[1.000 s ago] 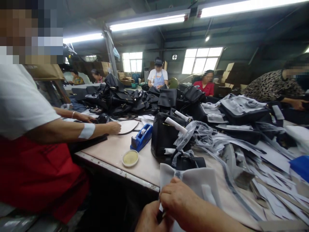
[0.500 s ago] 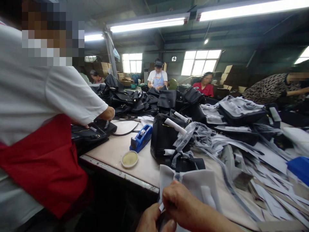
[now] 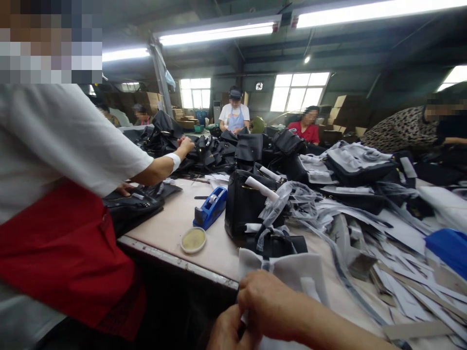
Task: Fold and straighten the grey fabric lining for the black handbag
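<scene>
At the bottom edge my right hand is closed over the near corner of a white fabric wrap that lies on the table. My left hand is closed just below it, pinching the same white piece where the two hands meet. Part of both hands is cut off by the frame. A black handbag with white paper rolls stands just beyond the wrap, with clear plastic bags draped on it.
A person in a white shirt and red apron stands at left, reaching into a pile of black bags. A blue tape dispenser and a round dish sit near the table edge. White paper scraps cover the right side. Other people work behind.
The person at left has stretched an arm farther out to the pile of black bags. My hands stay closed on the white wrap, shifting only slightly.
</scene>
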Demonstrator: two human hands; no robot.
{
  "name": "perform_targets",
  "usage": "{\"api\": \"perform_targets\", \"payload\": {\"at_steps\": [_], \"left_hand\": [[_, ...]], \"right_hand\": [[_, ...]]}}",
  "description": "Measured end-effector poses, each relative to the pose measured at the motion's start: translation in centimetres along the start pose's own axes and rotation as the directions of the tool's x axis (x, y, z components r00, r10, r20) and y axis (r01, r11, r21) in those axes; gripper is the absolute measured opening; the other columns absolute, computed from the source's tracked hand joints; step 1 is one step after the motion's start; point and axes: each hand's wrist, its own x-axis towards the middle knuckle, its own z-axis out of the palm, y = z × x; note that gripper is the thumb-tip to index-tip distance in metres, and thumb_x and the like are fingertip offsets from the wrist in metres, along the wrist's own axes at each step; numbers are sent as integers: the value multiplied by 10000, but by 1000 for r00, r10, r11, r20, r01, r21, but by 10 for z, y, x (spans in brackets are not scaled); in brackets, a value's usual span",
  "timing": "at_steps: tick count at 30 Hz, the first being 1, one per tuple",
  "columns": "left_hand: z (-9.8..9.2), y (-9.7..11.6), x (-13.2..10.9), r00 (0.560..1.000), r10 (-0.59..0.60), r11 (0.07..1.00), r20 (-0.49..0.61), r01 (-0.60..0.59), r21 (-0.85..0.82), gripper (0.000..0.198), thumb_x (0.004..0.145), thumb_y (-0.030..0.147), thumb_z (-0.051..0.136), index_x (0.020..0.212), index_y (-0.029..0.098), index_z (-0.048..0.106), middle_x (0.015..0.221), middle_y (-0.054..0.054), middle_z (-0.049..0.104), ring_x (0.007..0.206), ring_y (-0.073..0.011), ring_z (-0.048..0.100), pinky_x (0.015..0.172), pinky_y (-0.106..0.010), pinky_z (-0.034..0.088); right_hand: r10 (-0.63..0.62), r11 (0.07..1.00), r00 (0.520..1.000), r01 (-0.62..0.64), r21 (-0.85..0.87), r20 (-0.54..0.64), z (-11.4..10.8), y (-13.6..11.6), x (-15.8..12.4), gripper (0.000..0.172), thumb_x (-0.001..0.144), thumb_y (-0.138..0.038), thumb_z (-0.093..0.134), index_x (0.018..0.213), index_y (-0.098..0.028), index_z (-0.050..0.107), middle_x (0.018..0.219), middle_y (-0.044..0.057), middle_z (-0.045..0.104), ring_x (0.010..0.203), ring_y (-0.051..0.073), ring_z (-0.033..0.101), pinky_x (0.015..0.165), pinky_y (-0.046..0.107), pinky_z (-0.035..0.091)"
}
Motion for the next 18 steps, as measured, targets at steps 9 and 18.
{"api": "perform_targets", "payload": {"at_steps": [9,18], "left_hand": [[-5,-3,3,988,96,963,118,-122,239,285,860,420,583,859,194,757,871,-71,742,817,-219,659,759,-272,504],[-5,-1,5,978,78,915,192,-146,376,299,888,373,528,753,179,712,751,-42,720,697,-173,617,649,-239,449]], "right_hand": [[-371,925,859,311,-217,-351,31,17,-32,48,799,-171,594,804,-201,557,721,-17,574,705,166,411,674,361,236],[-395,917,804,314,-248,-444,34,17,-43,124,915,-178,473,819,-186,551,736,0,563,716,174,408,666,359,232]]}}
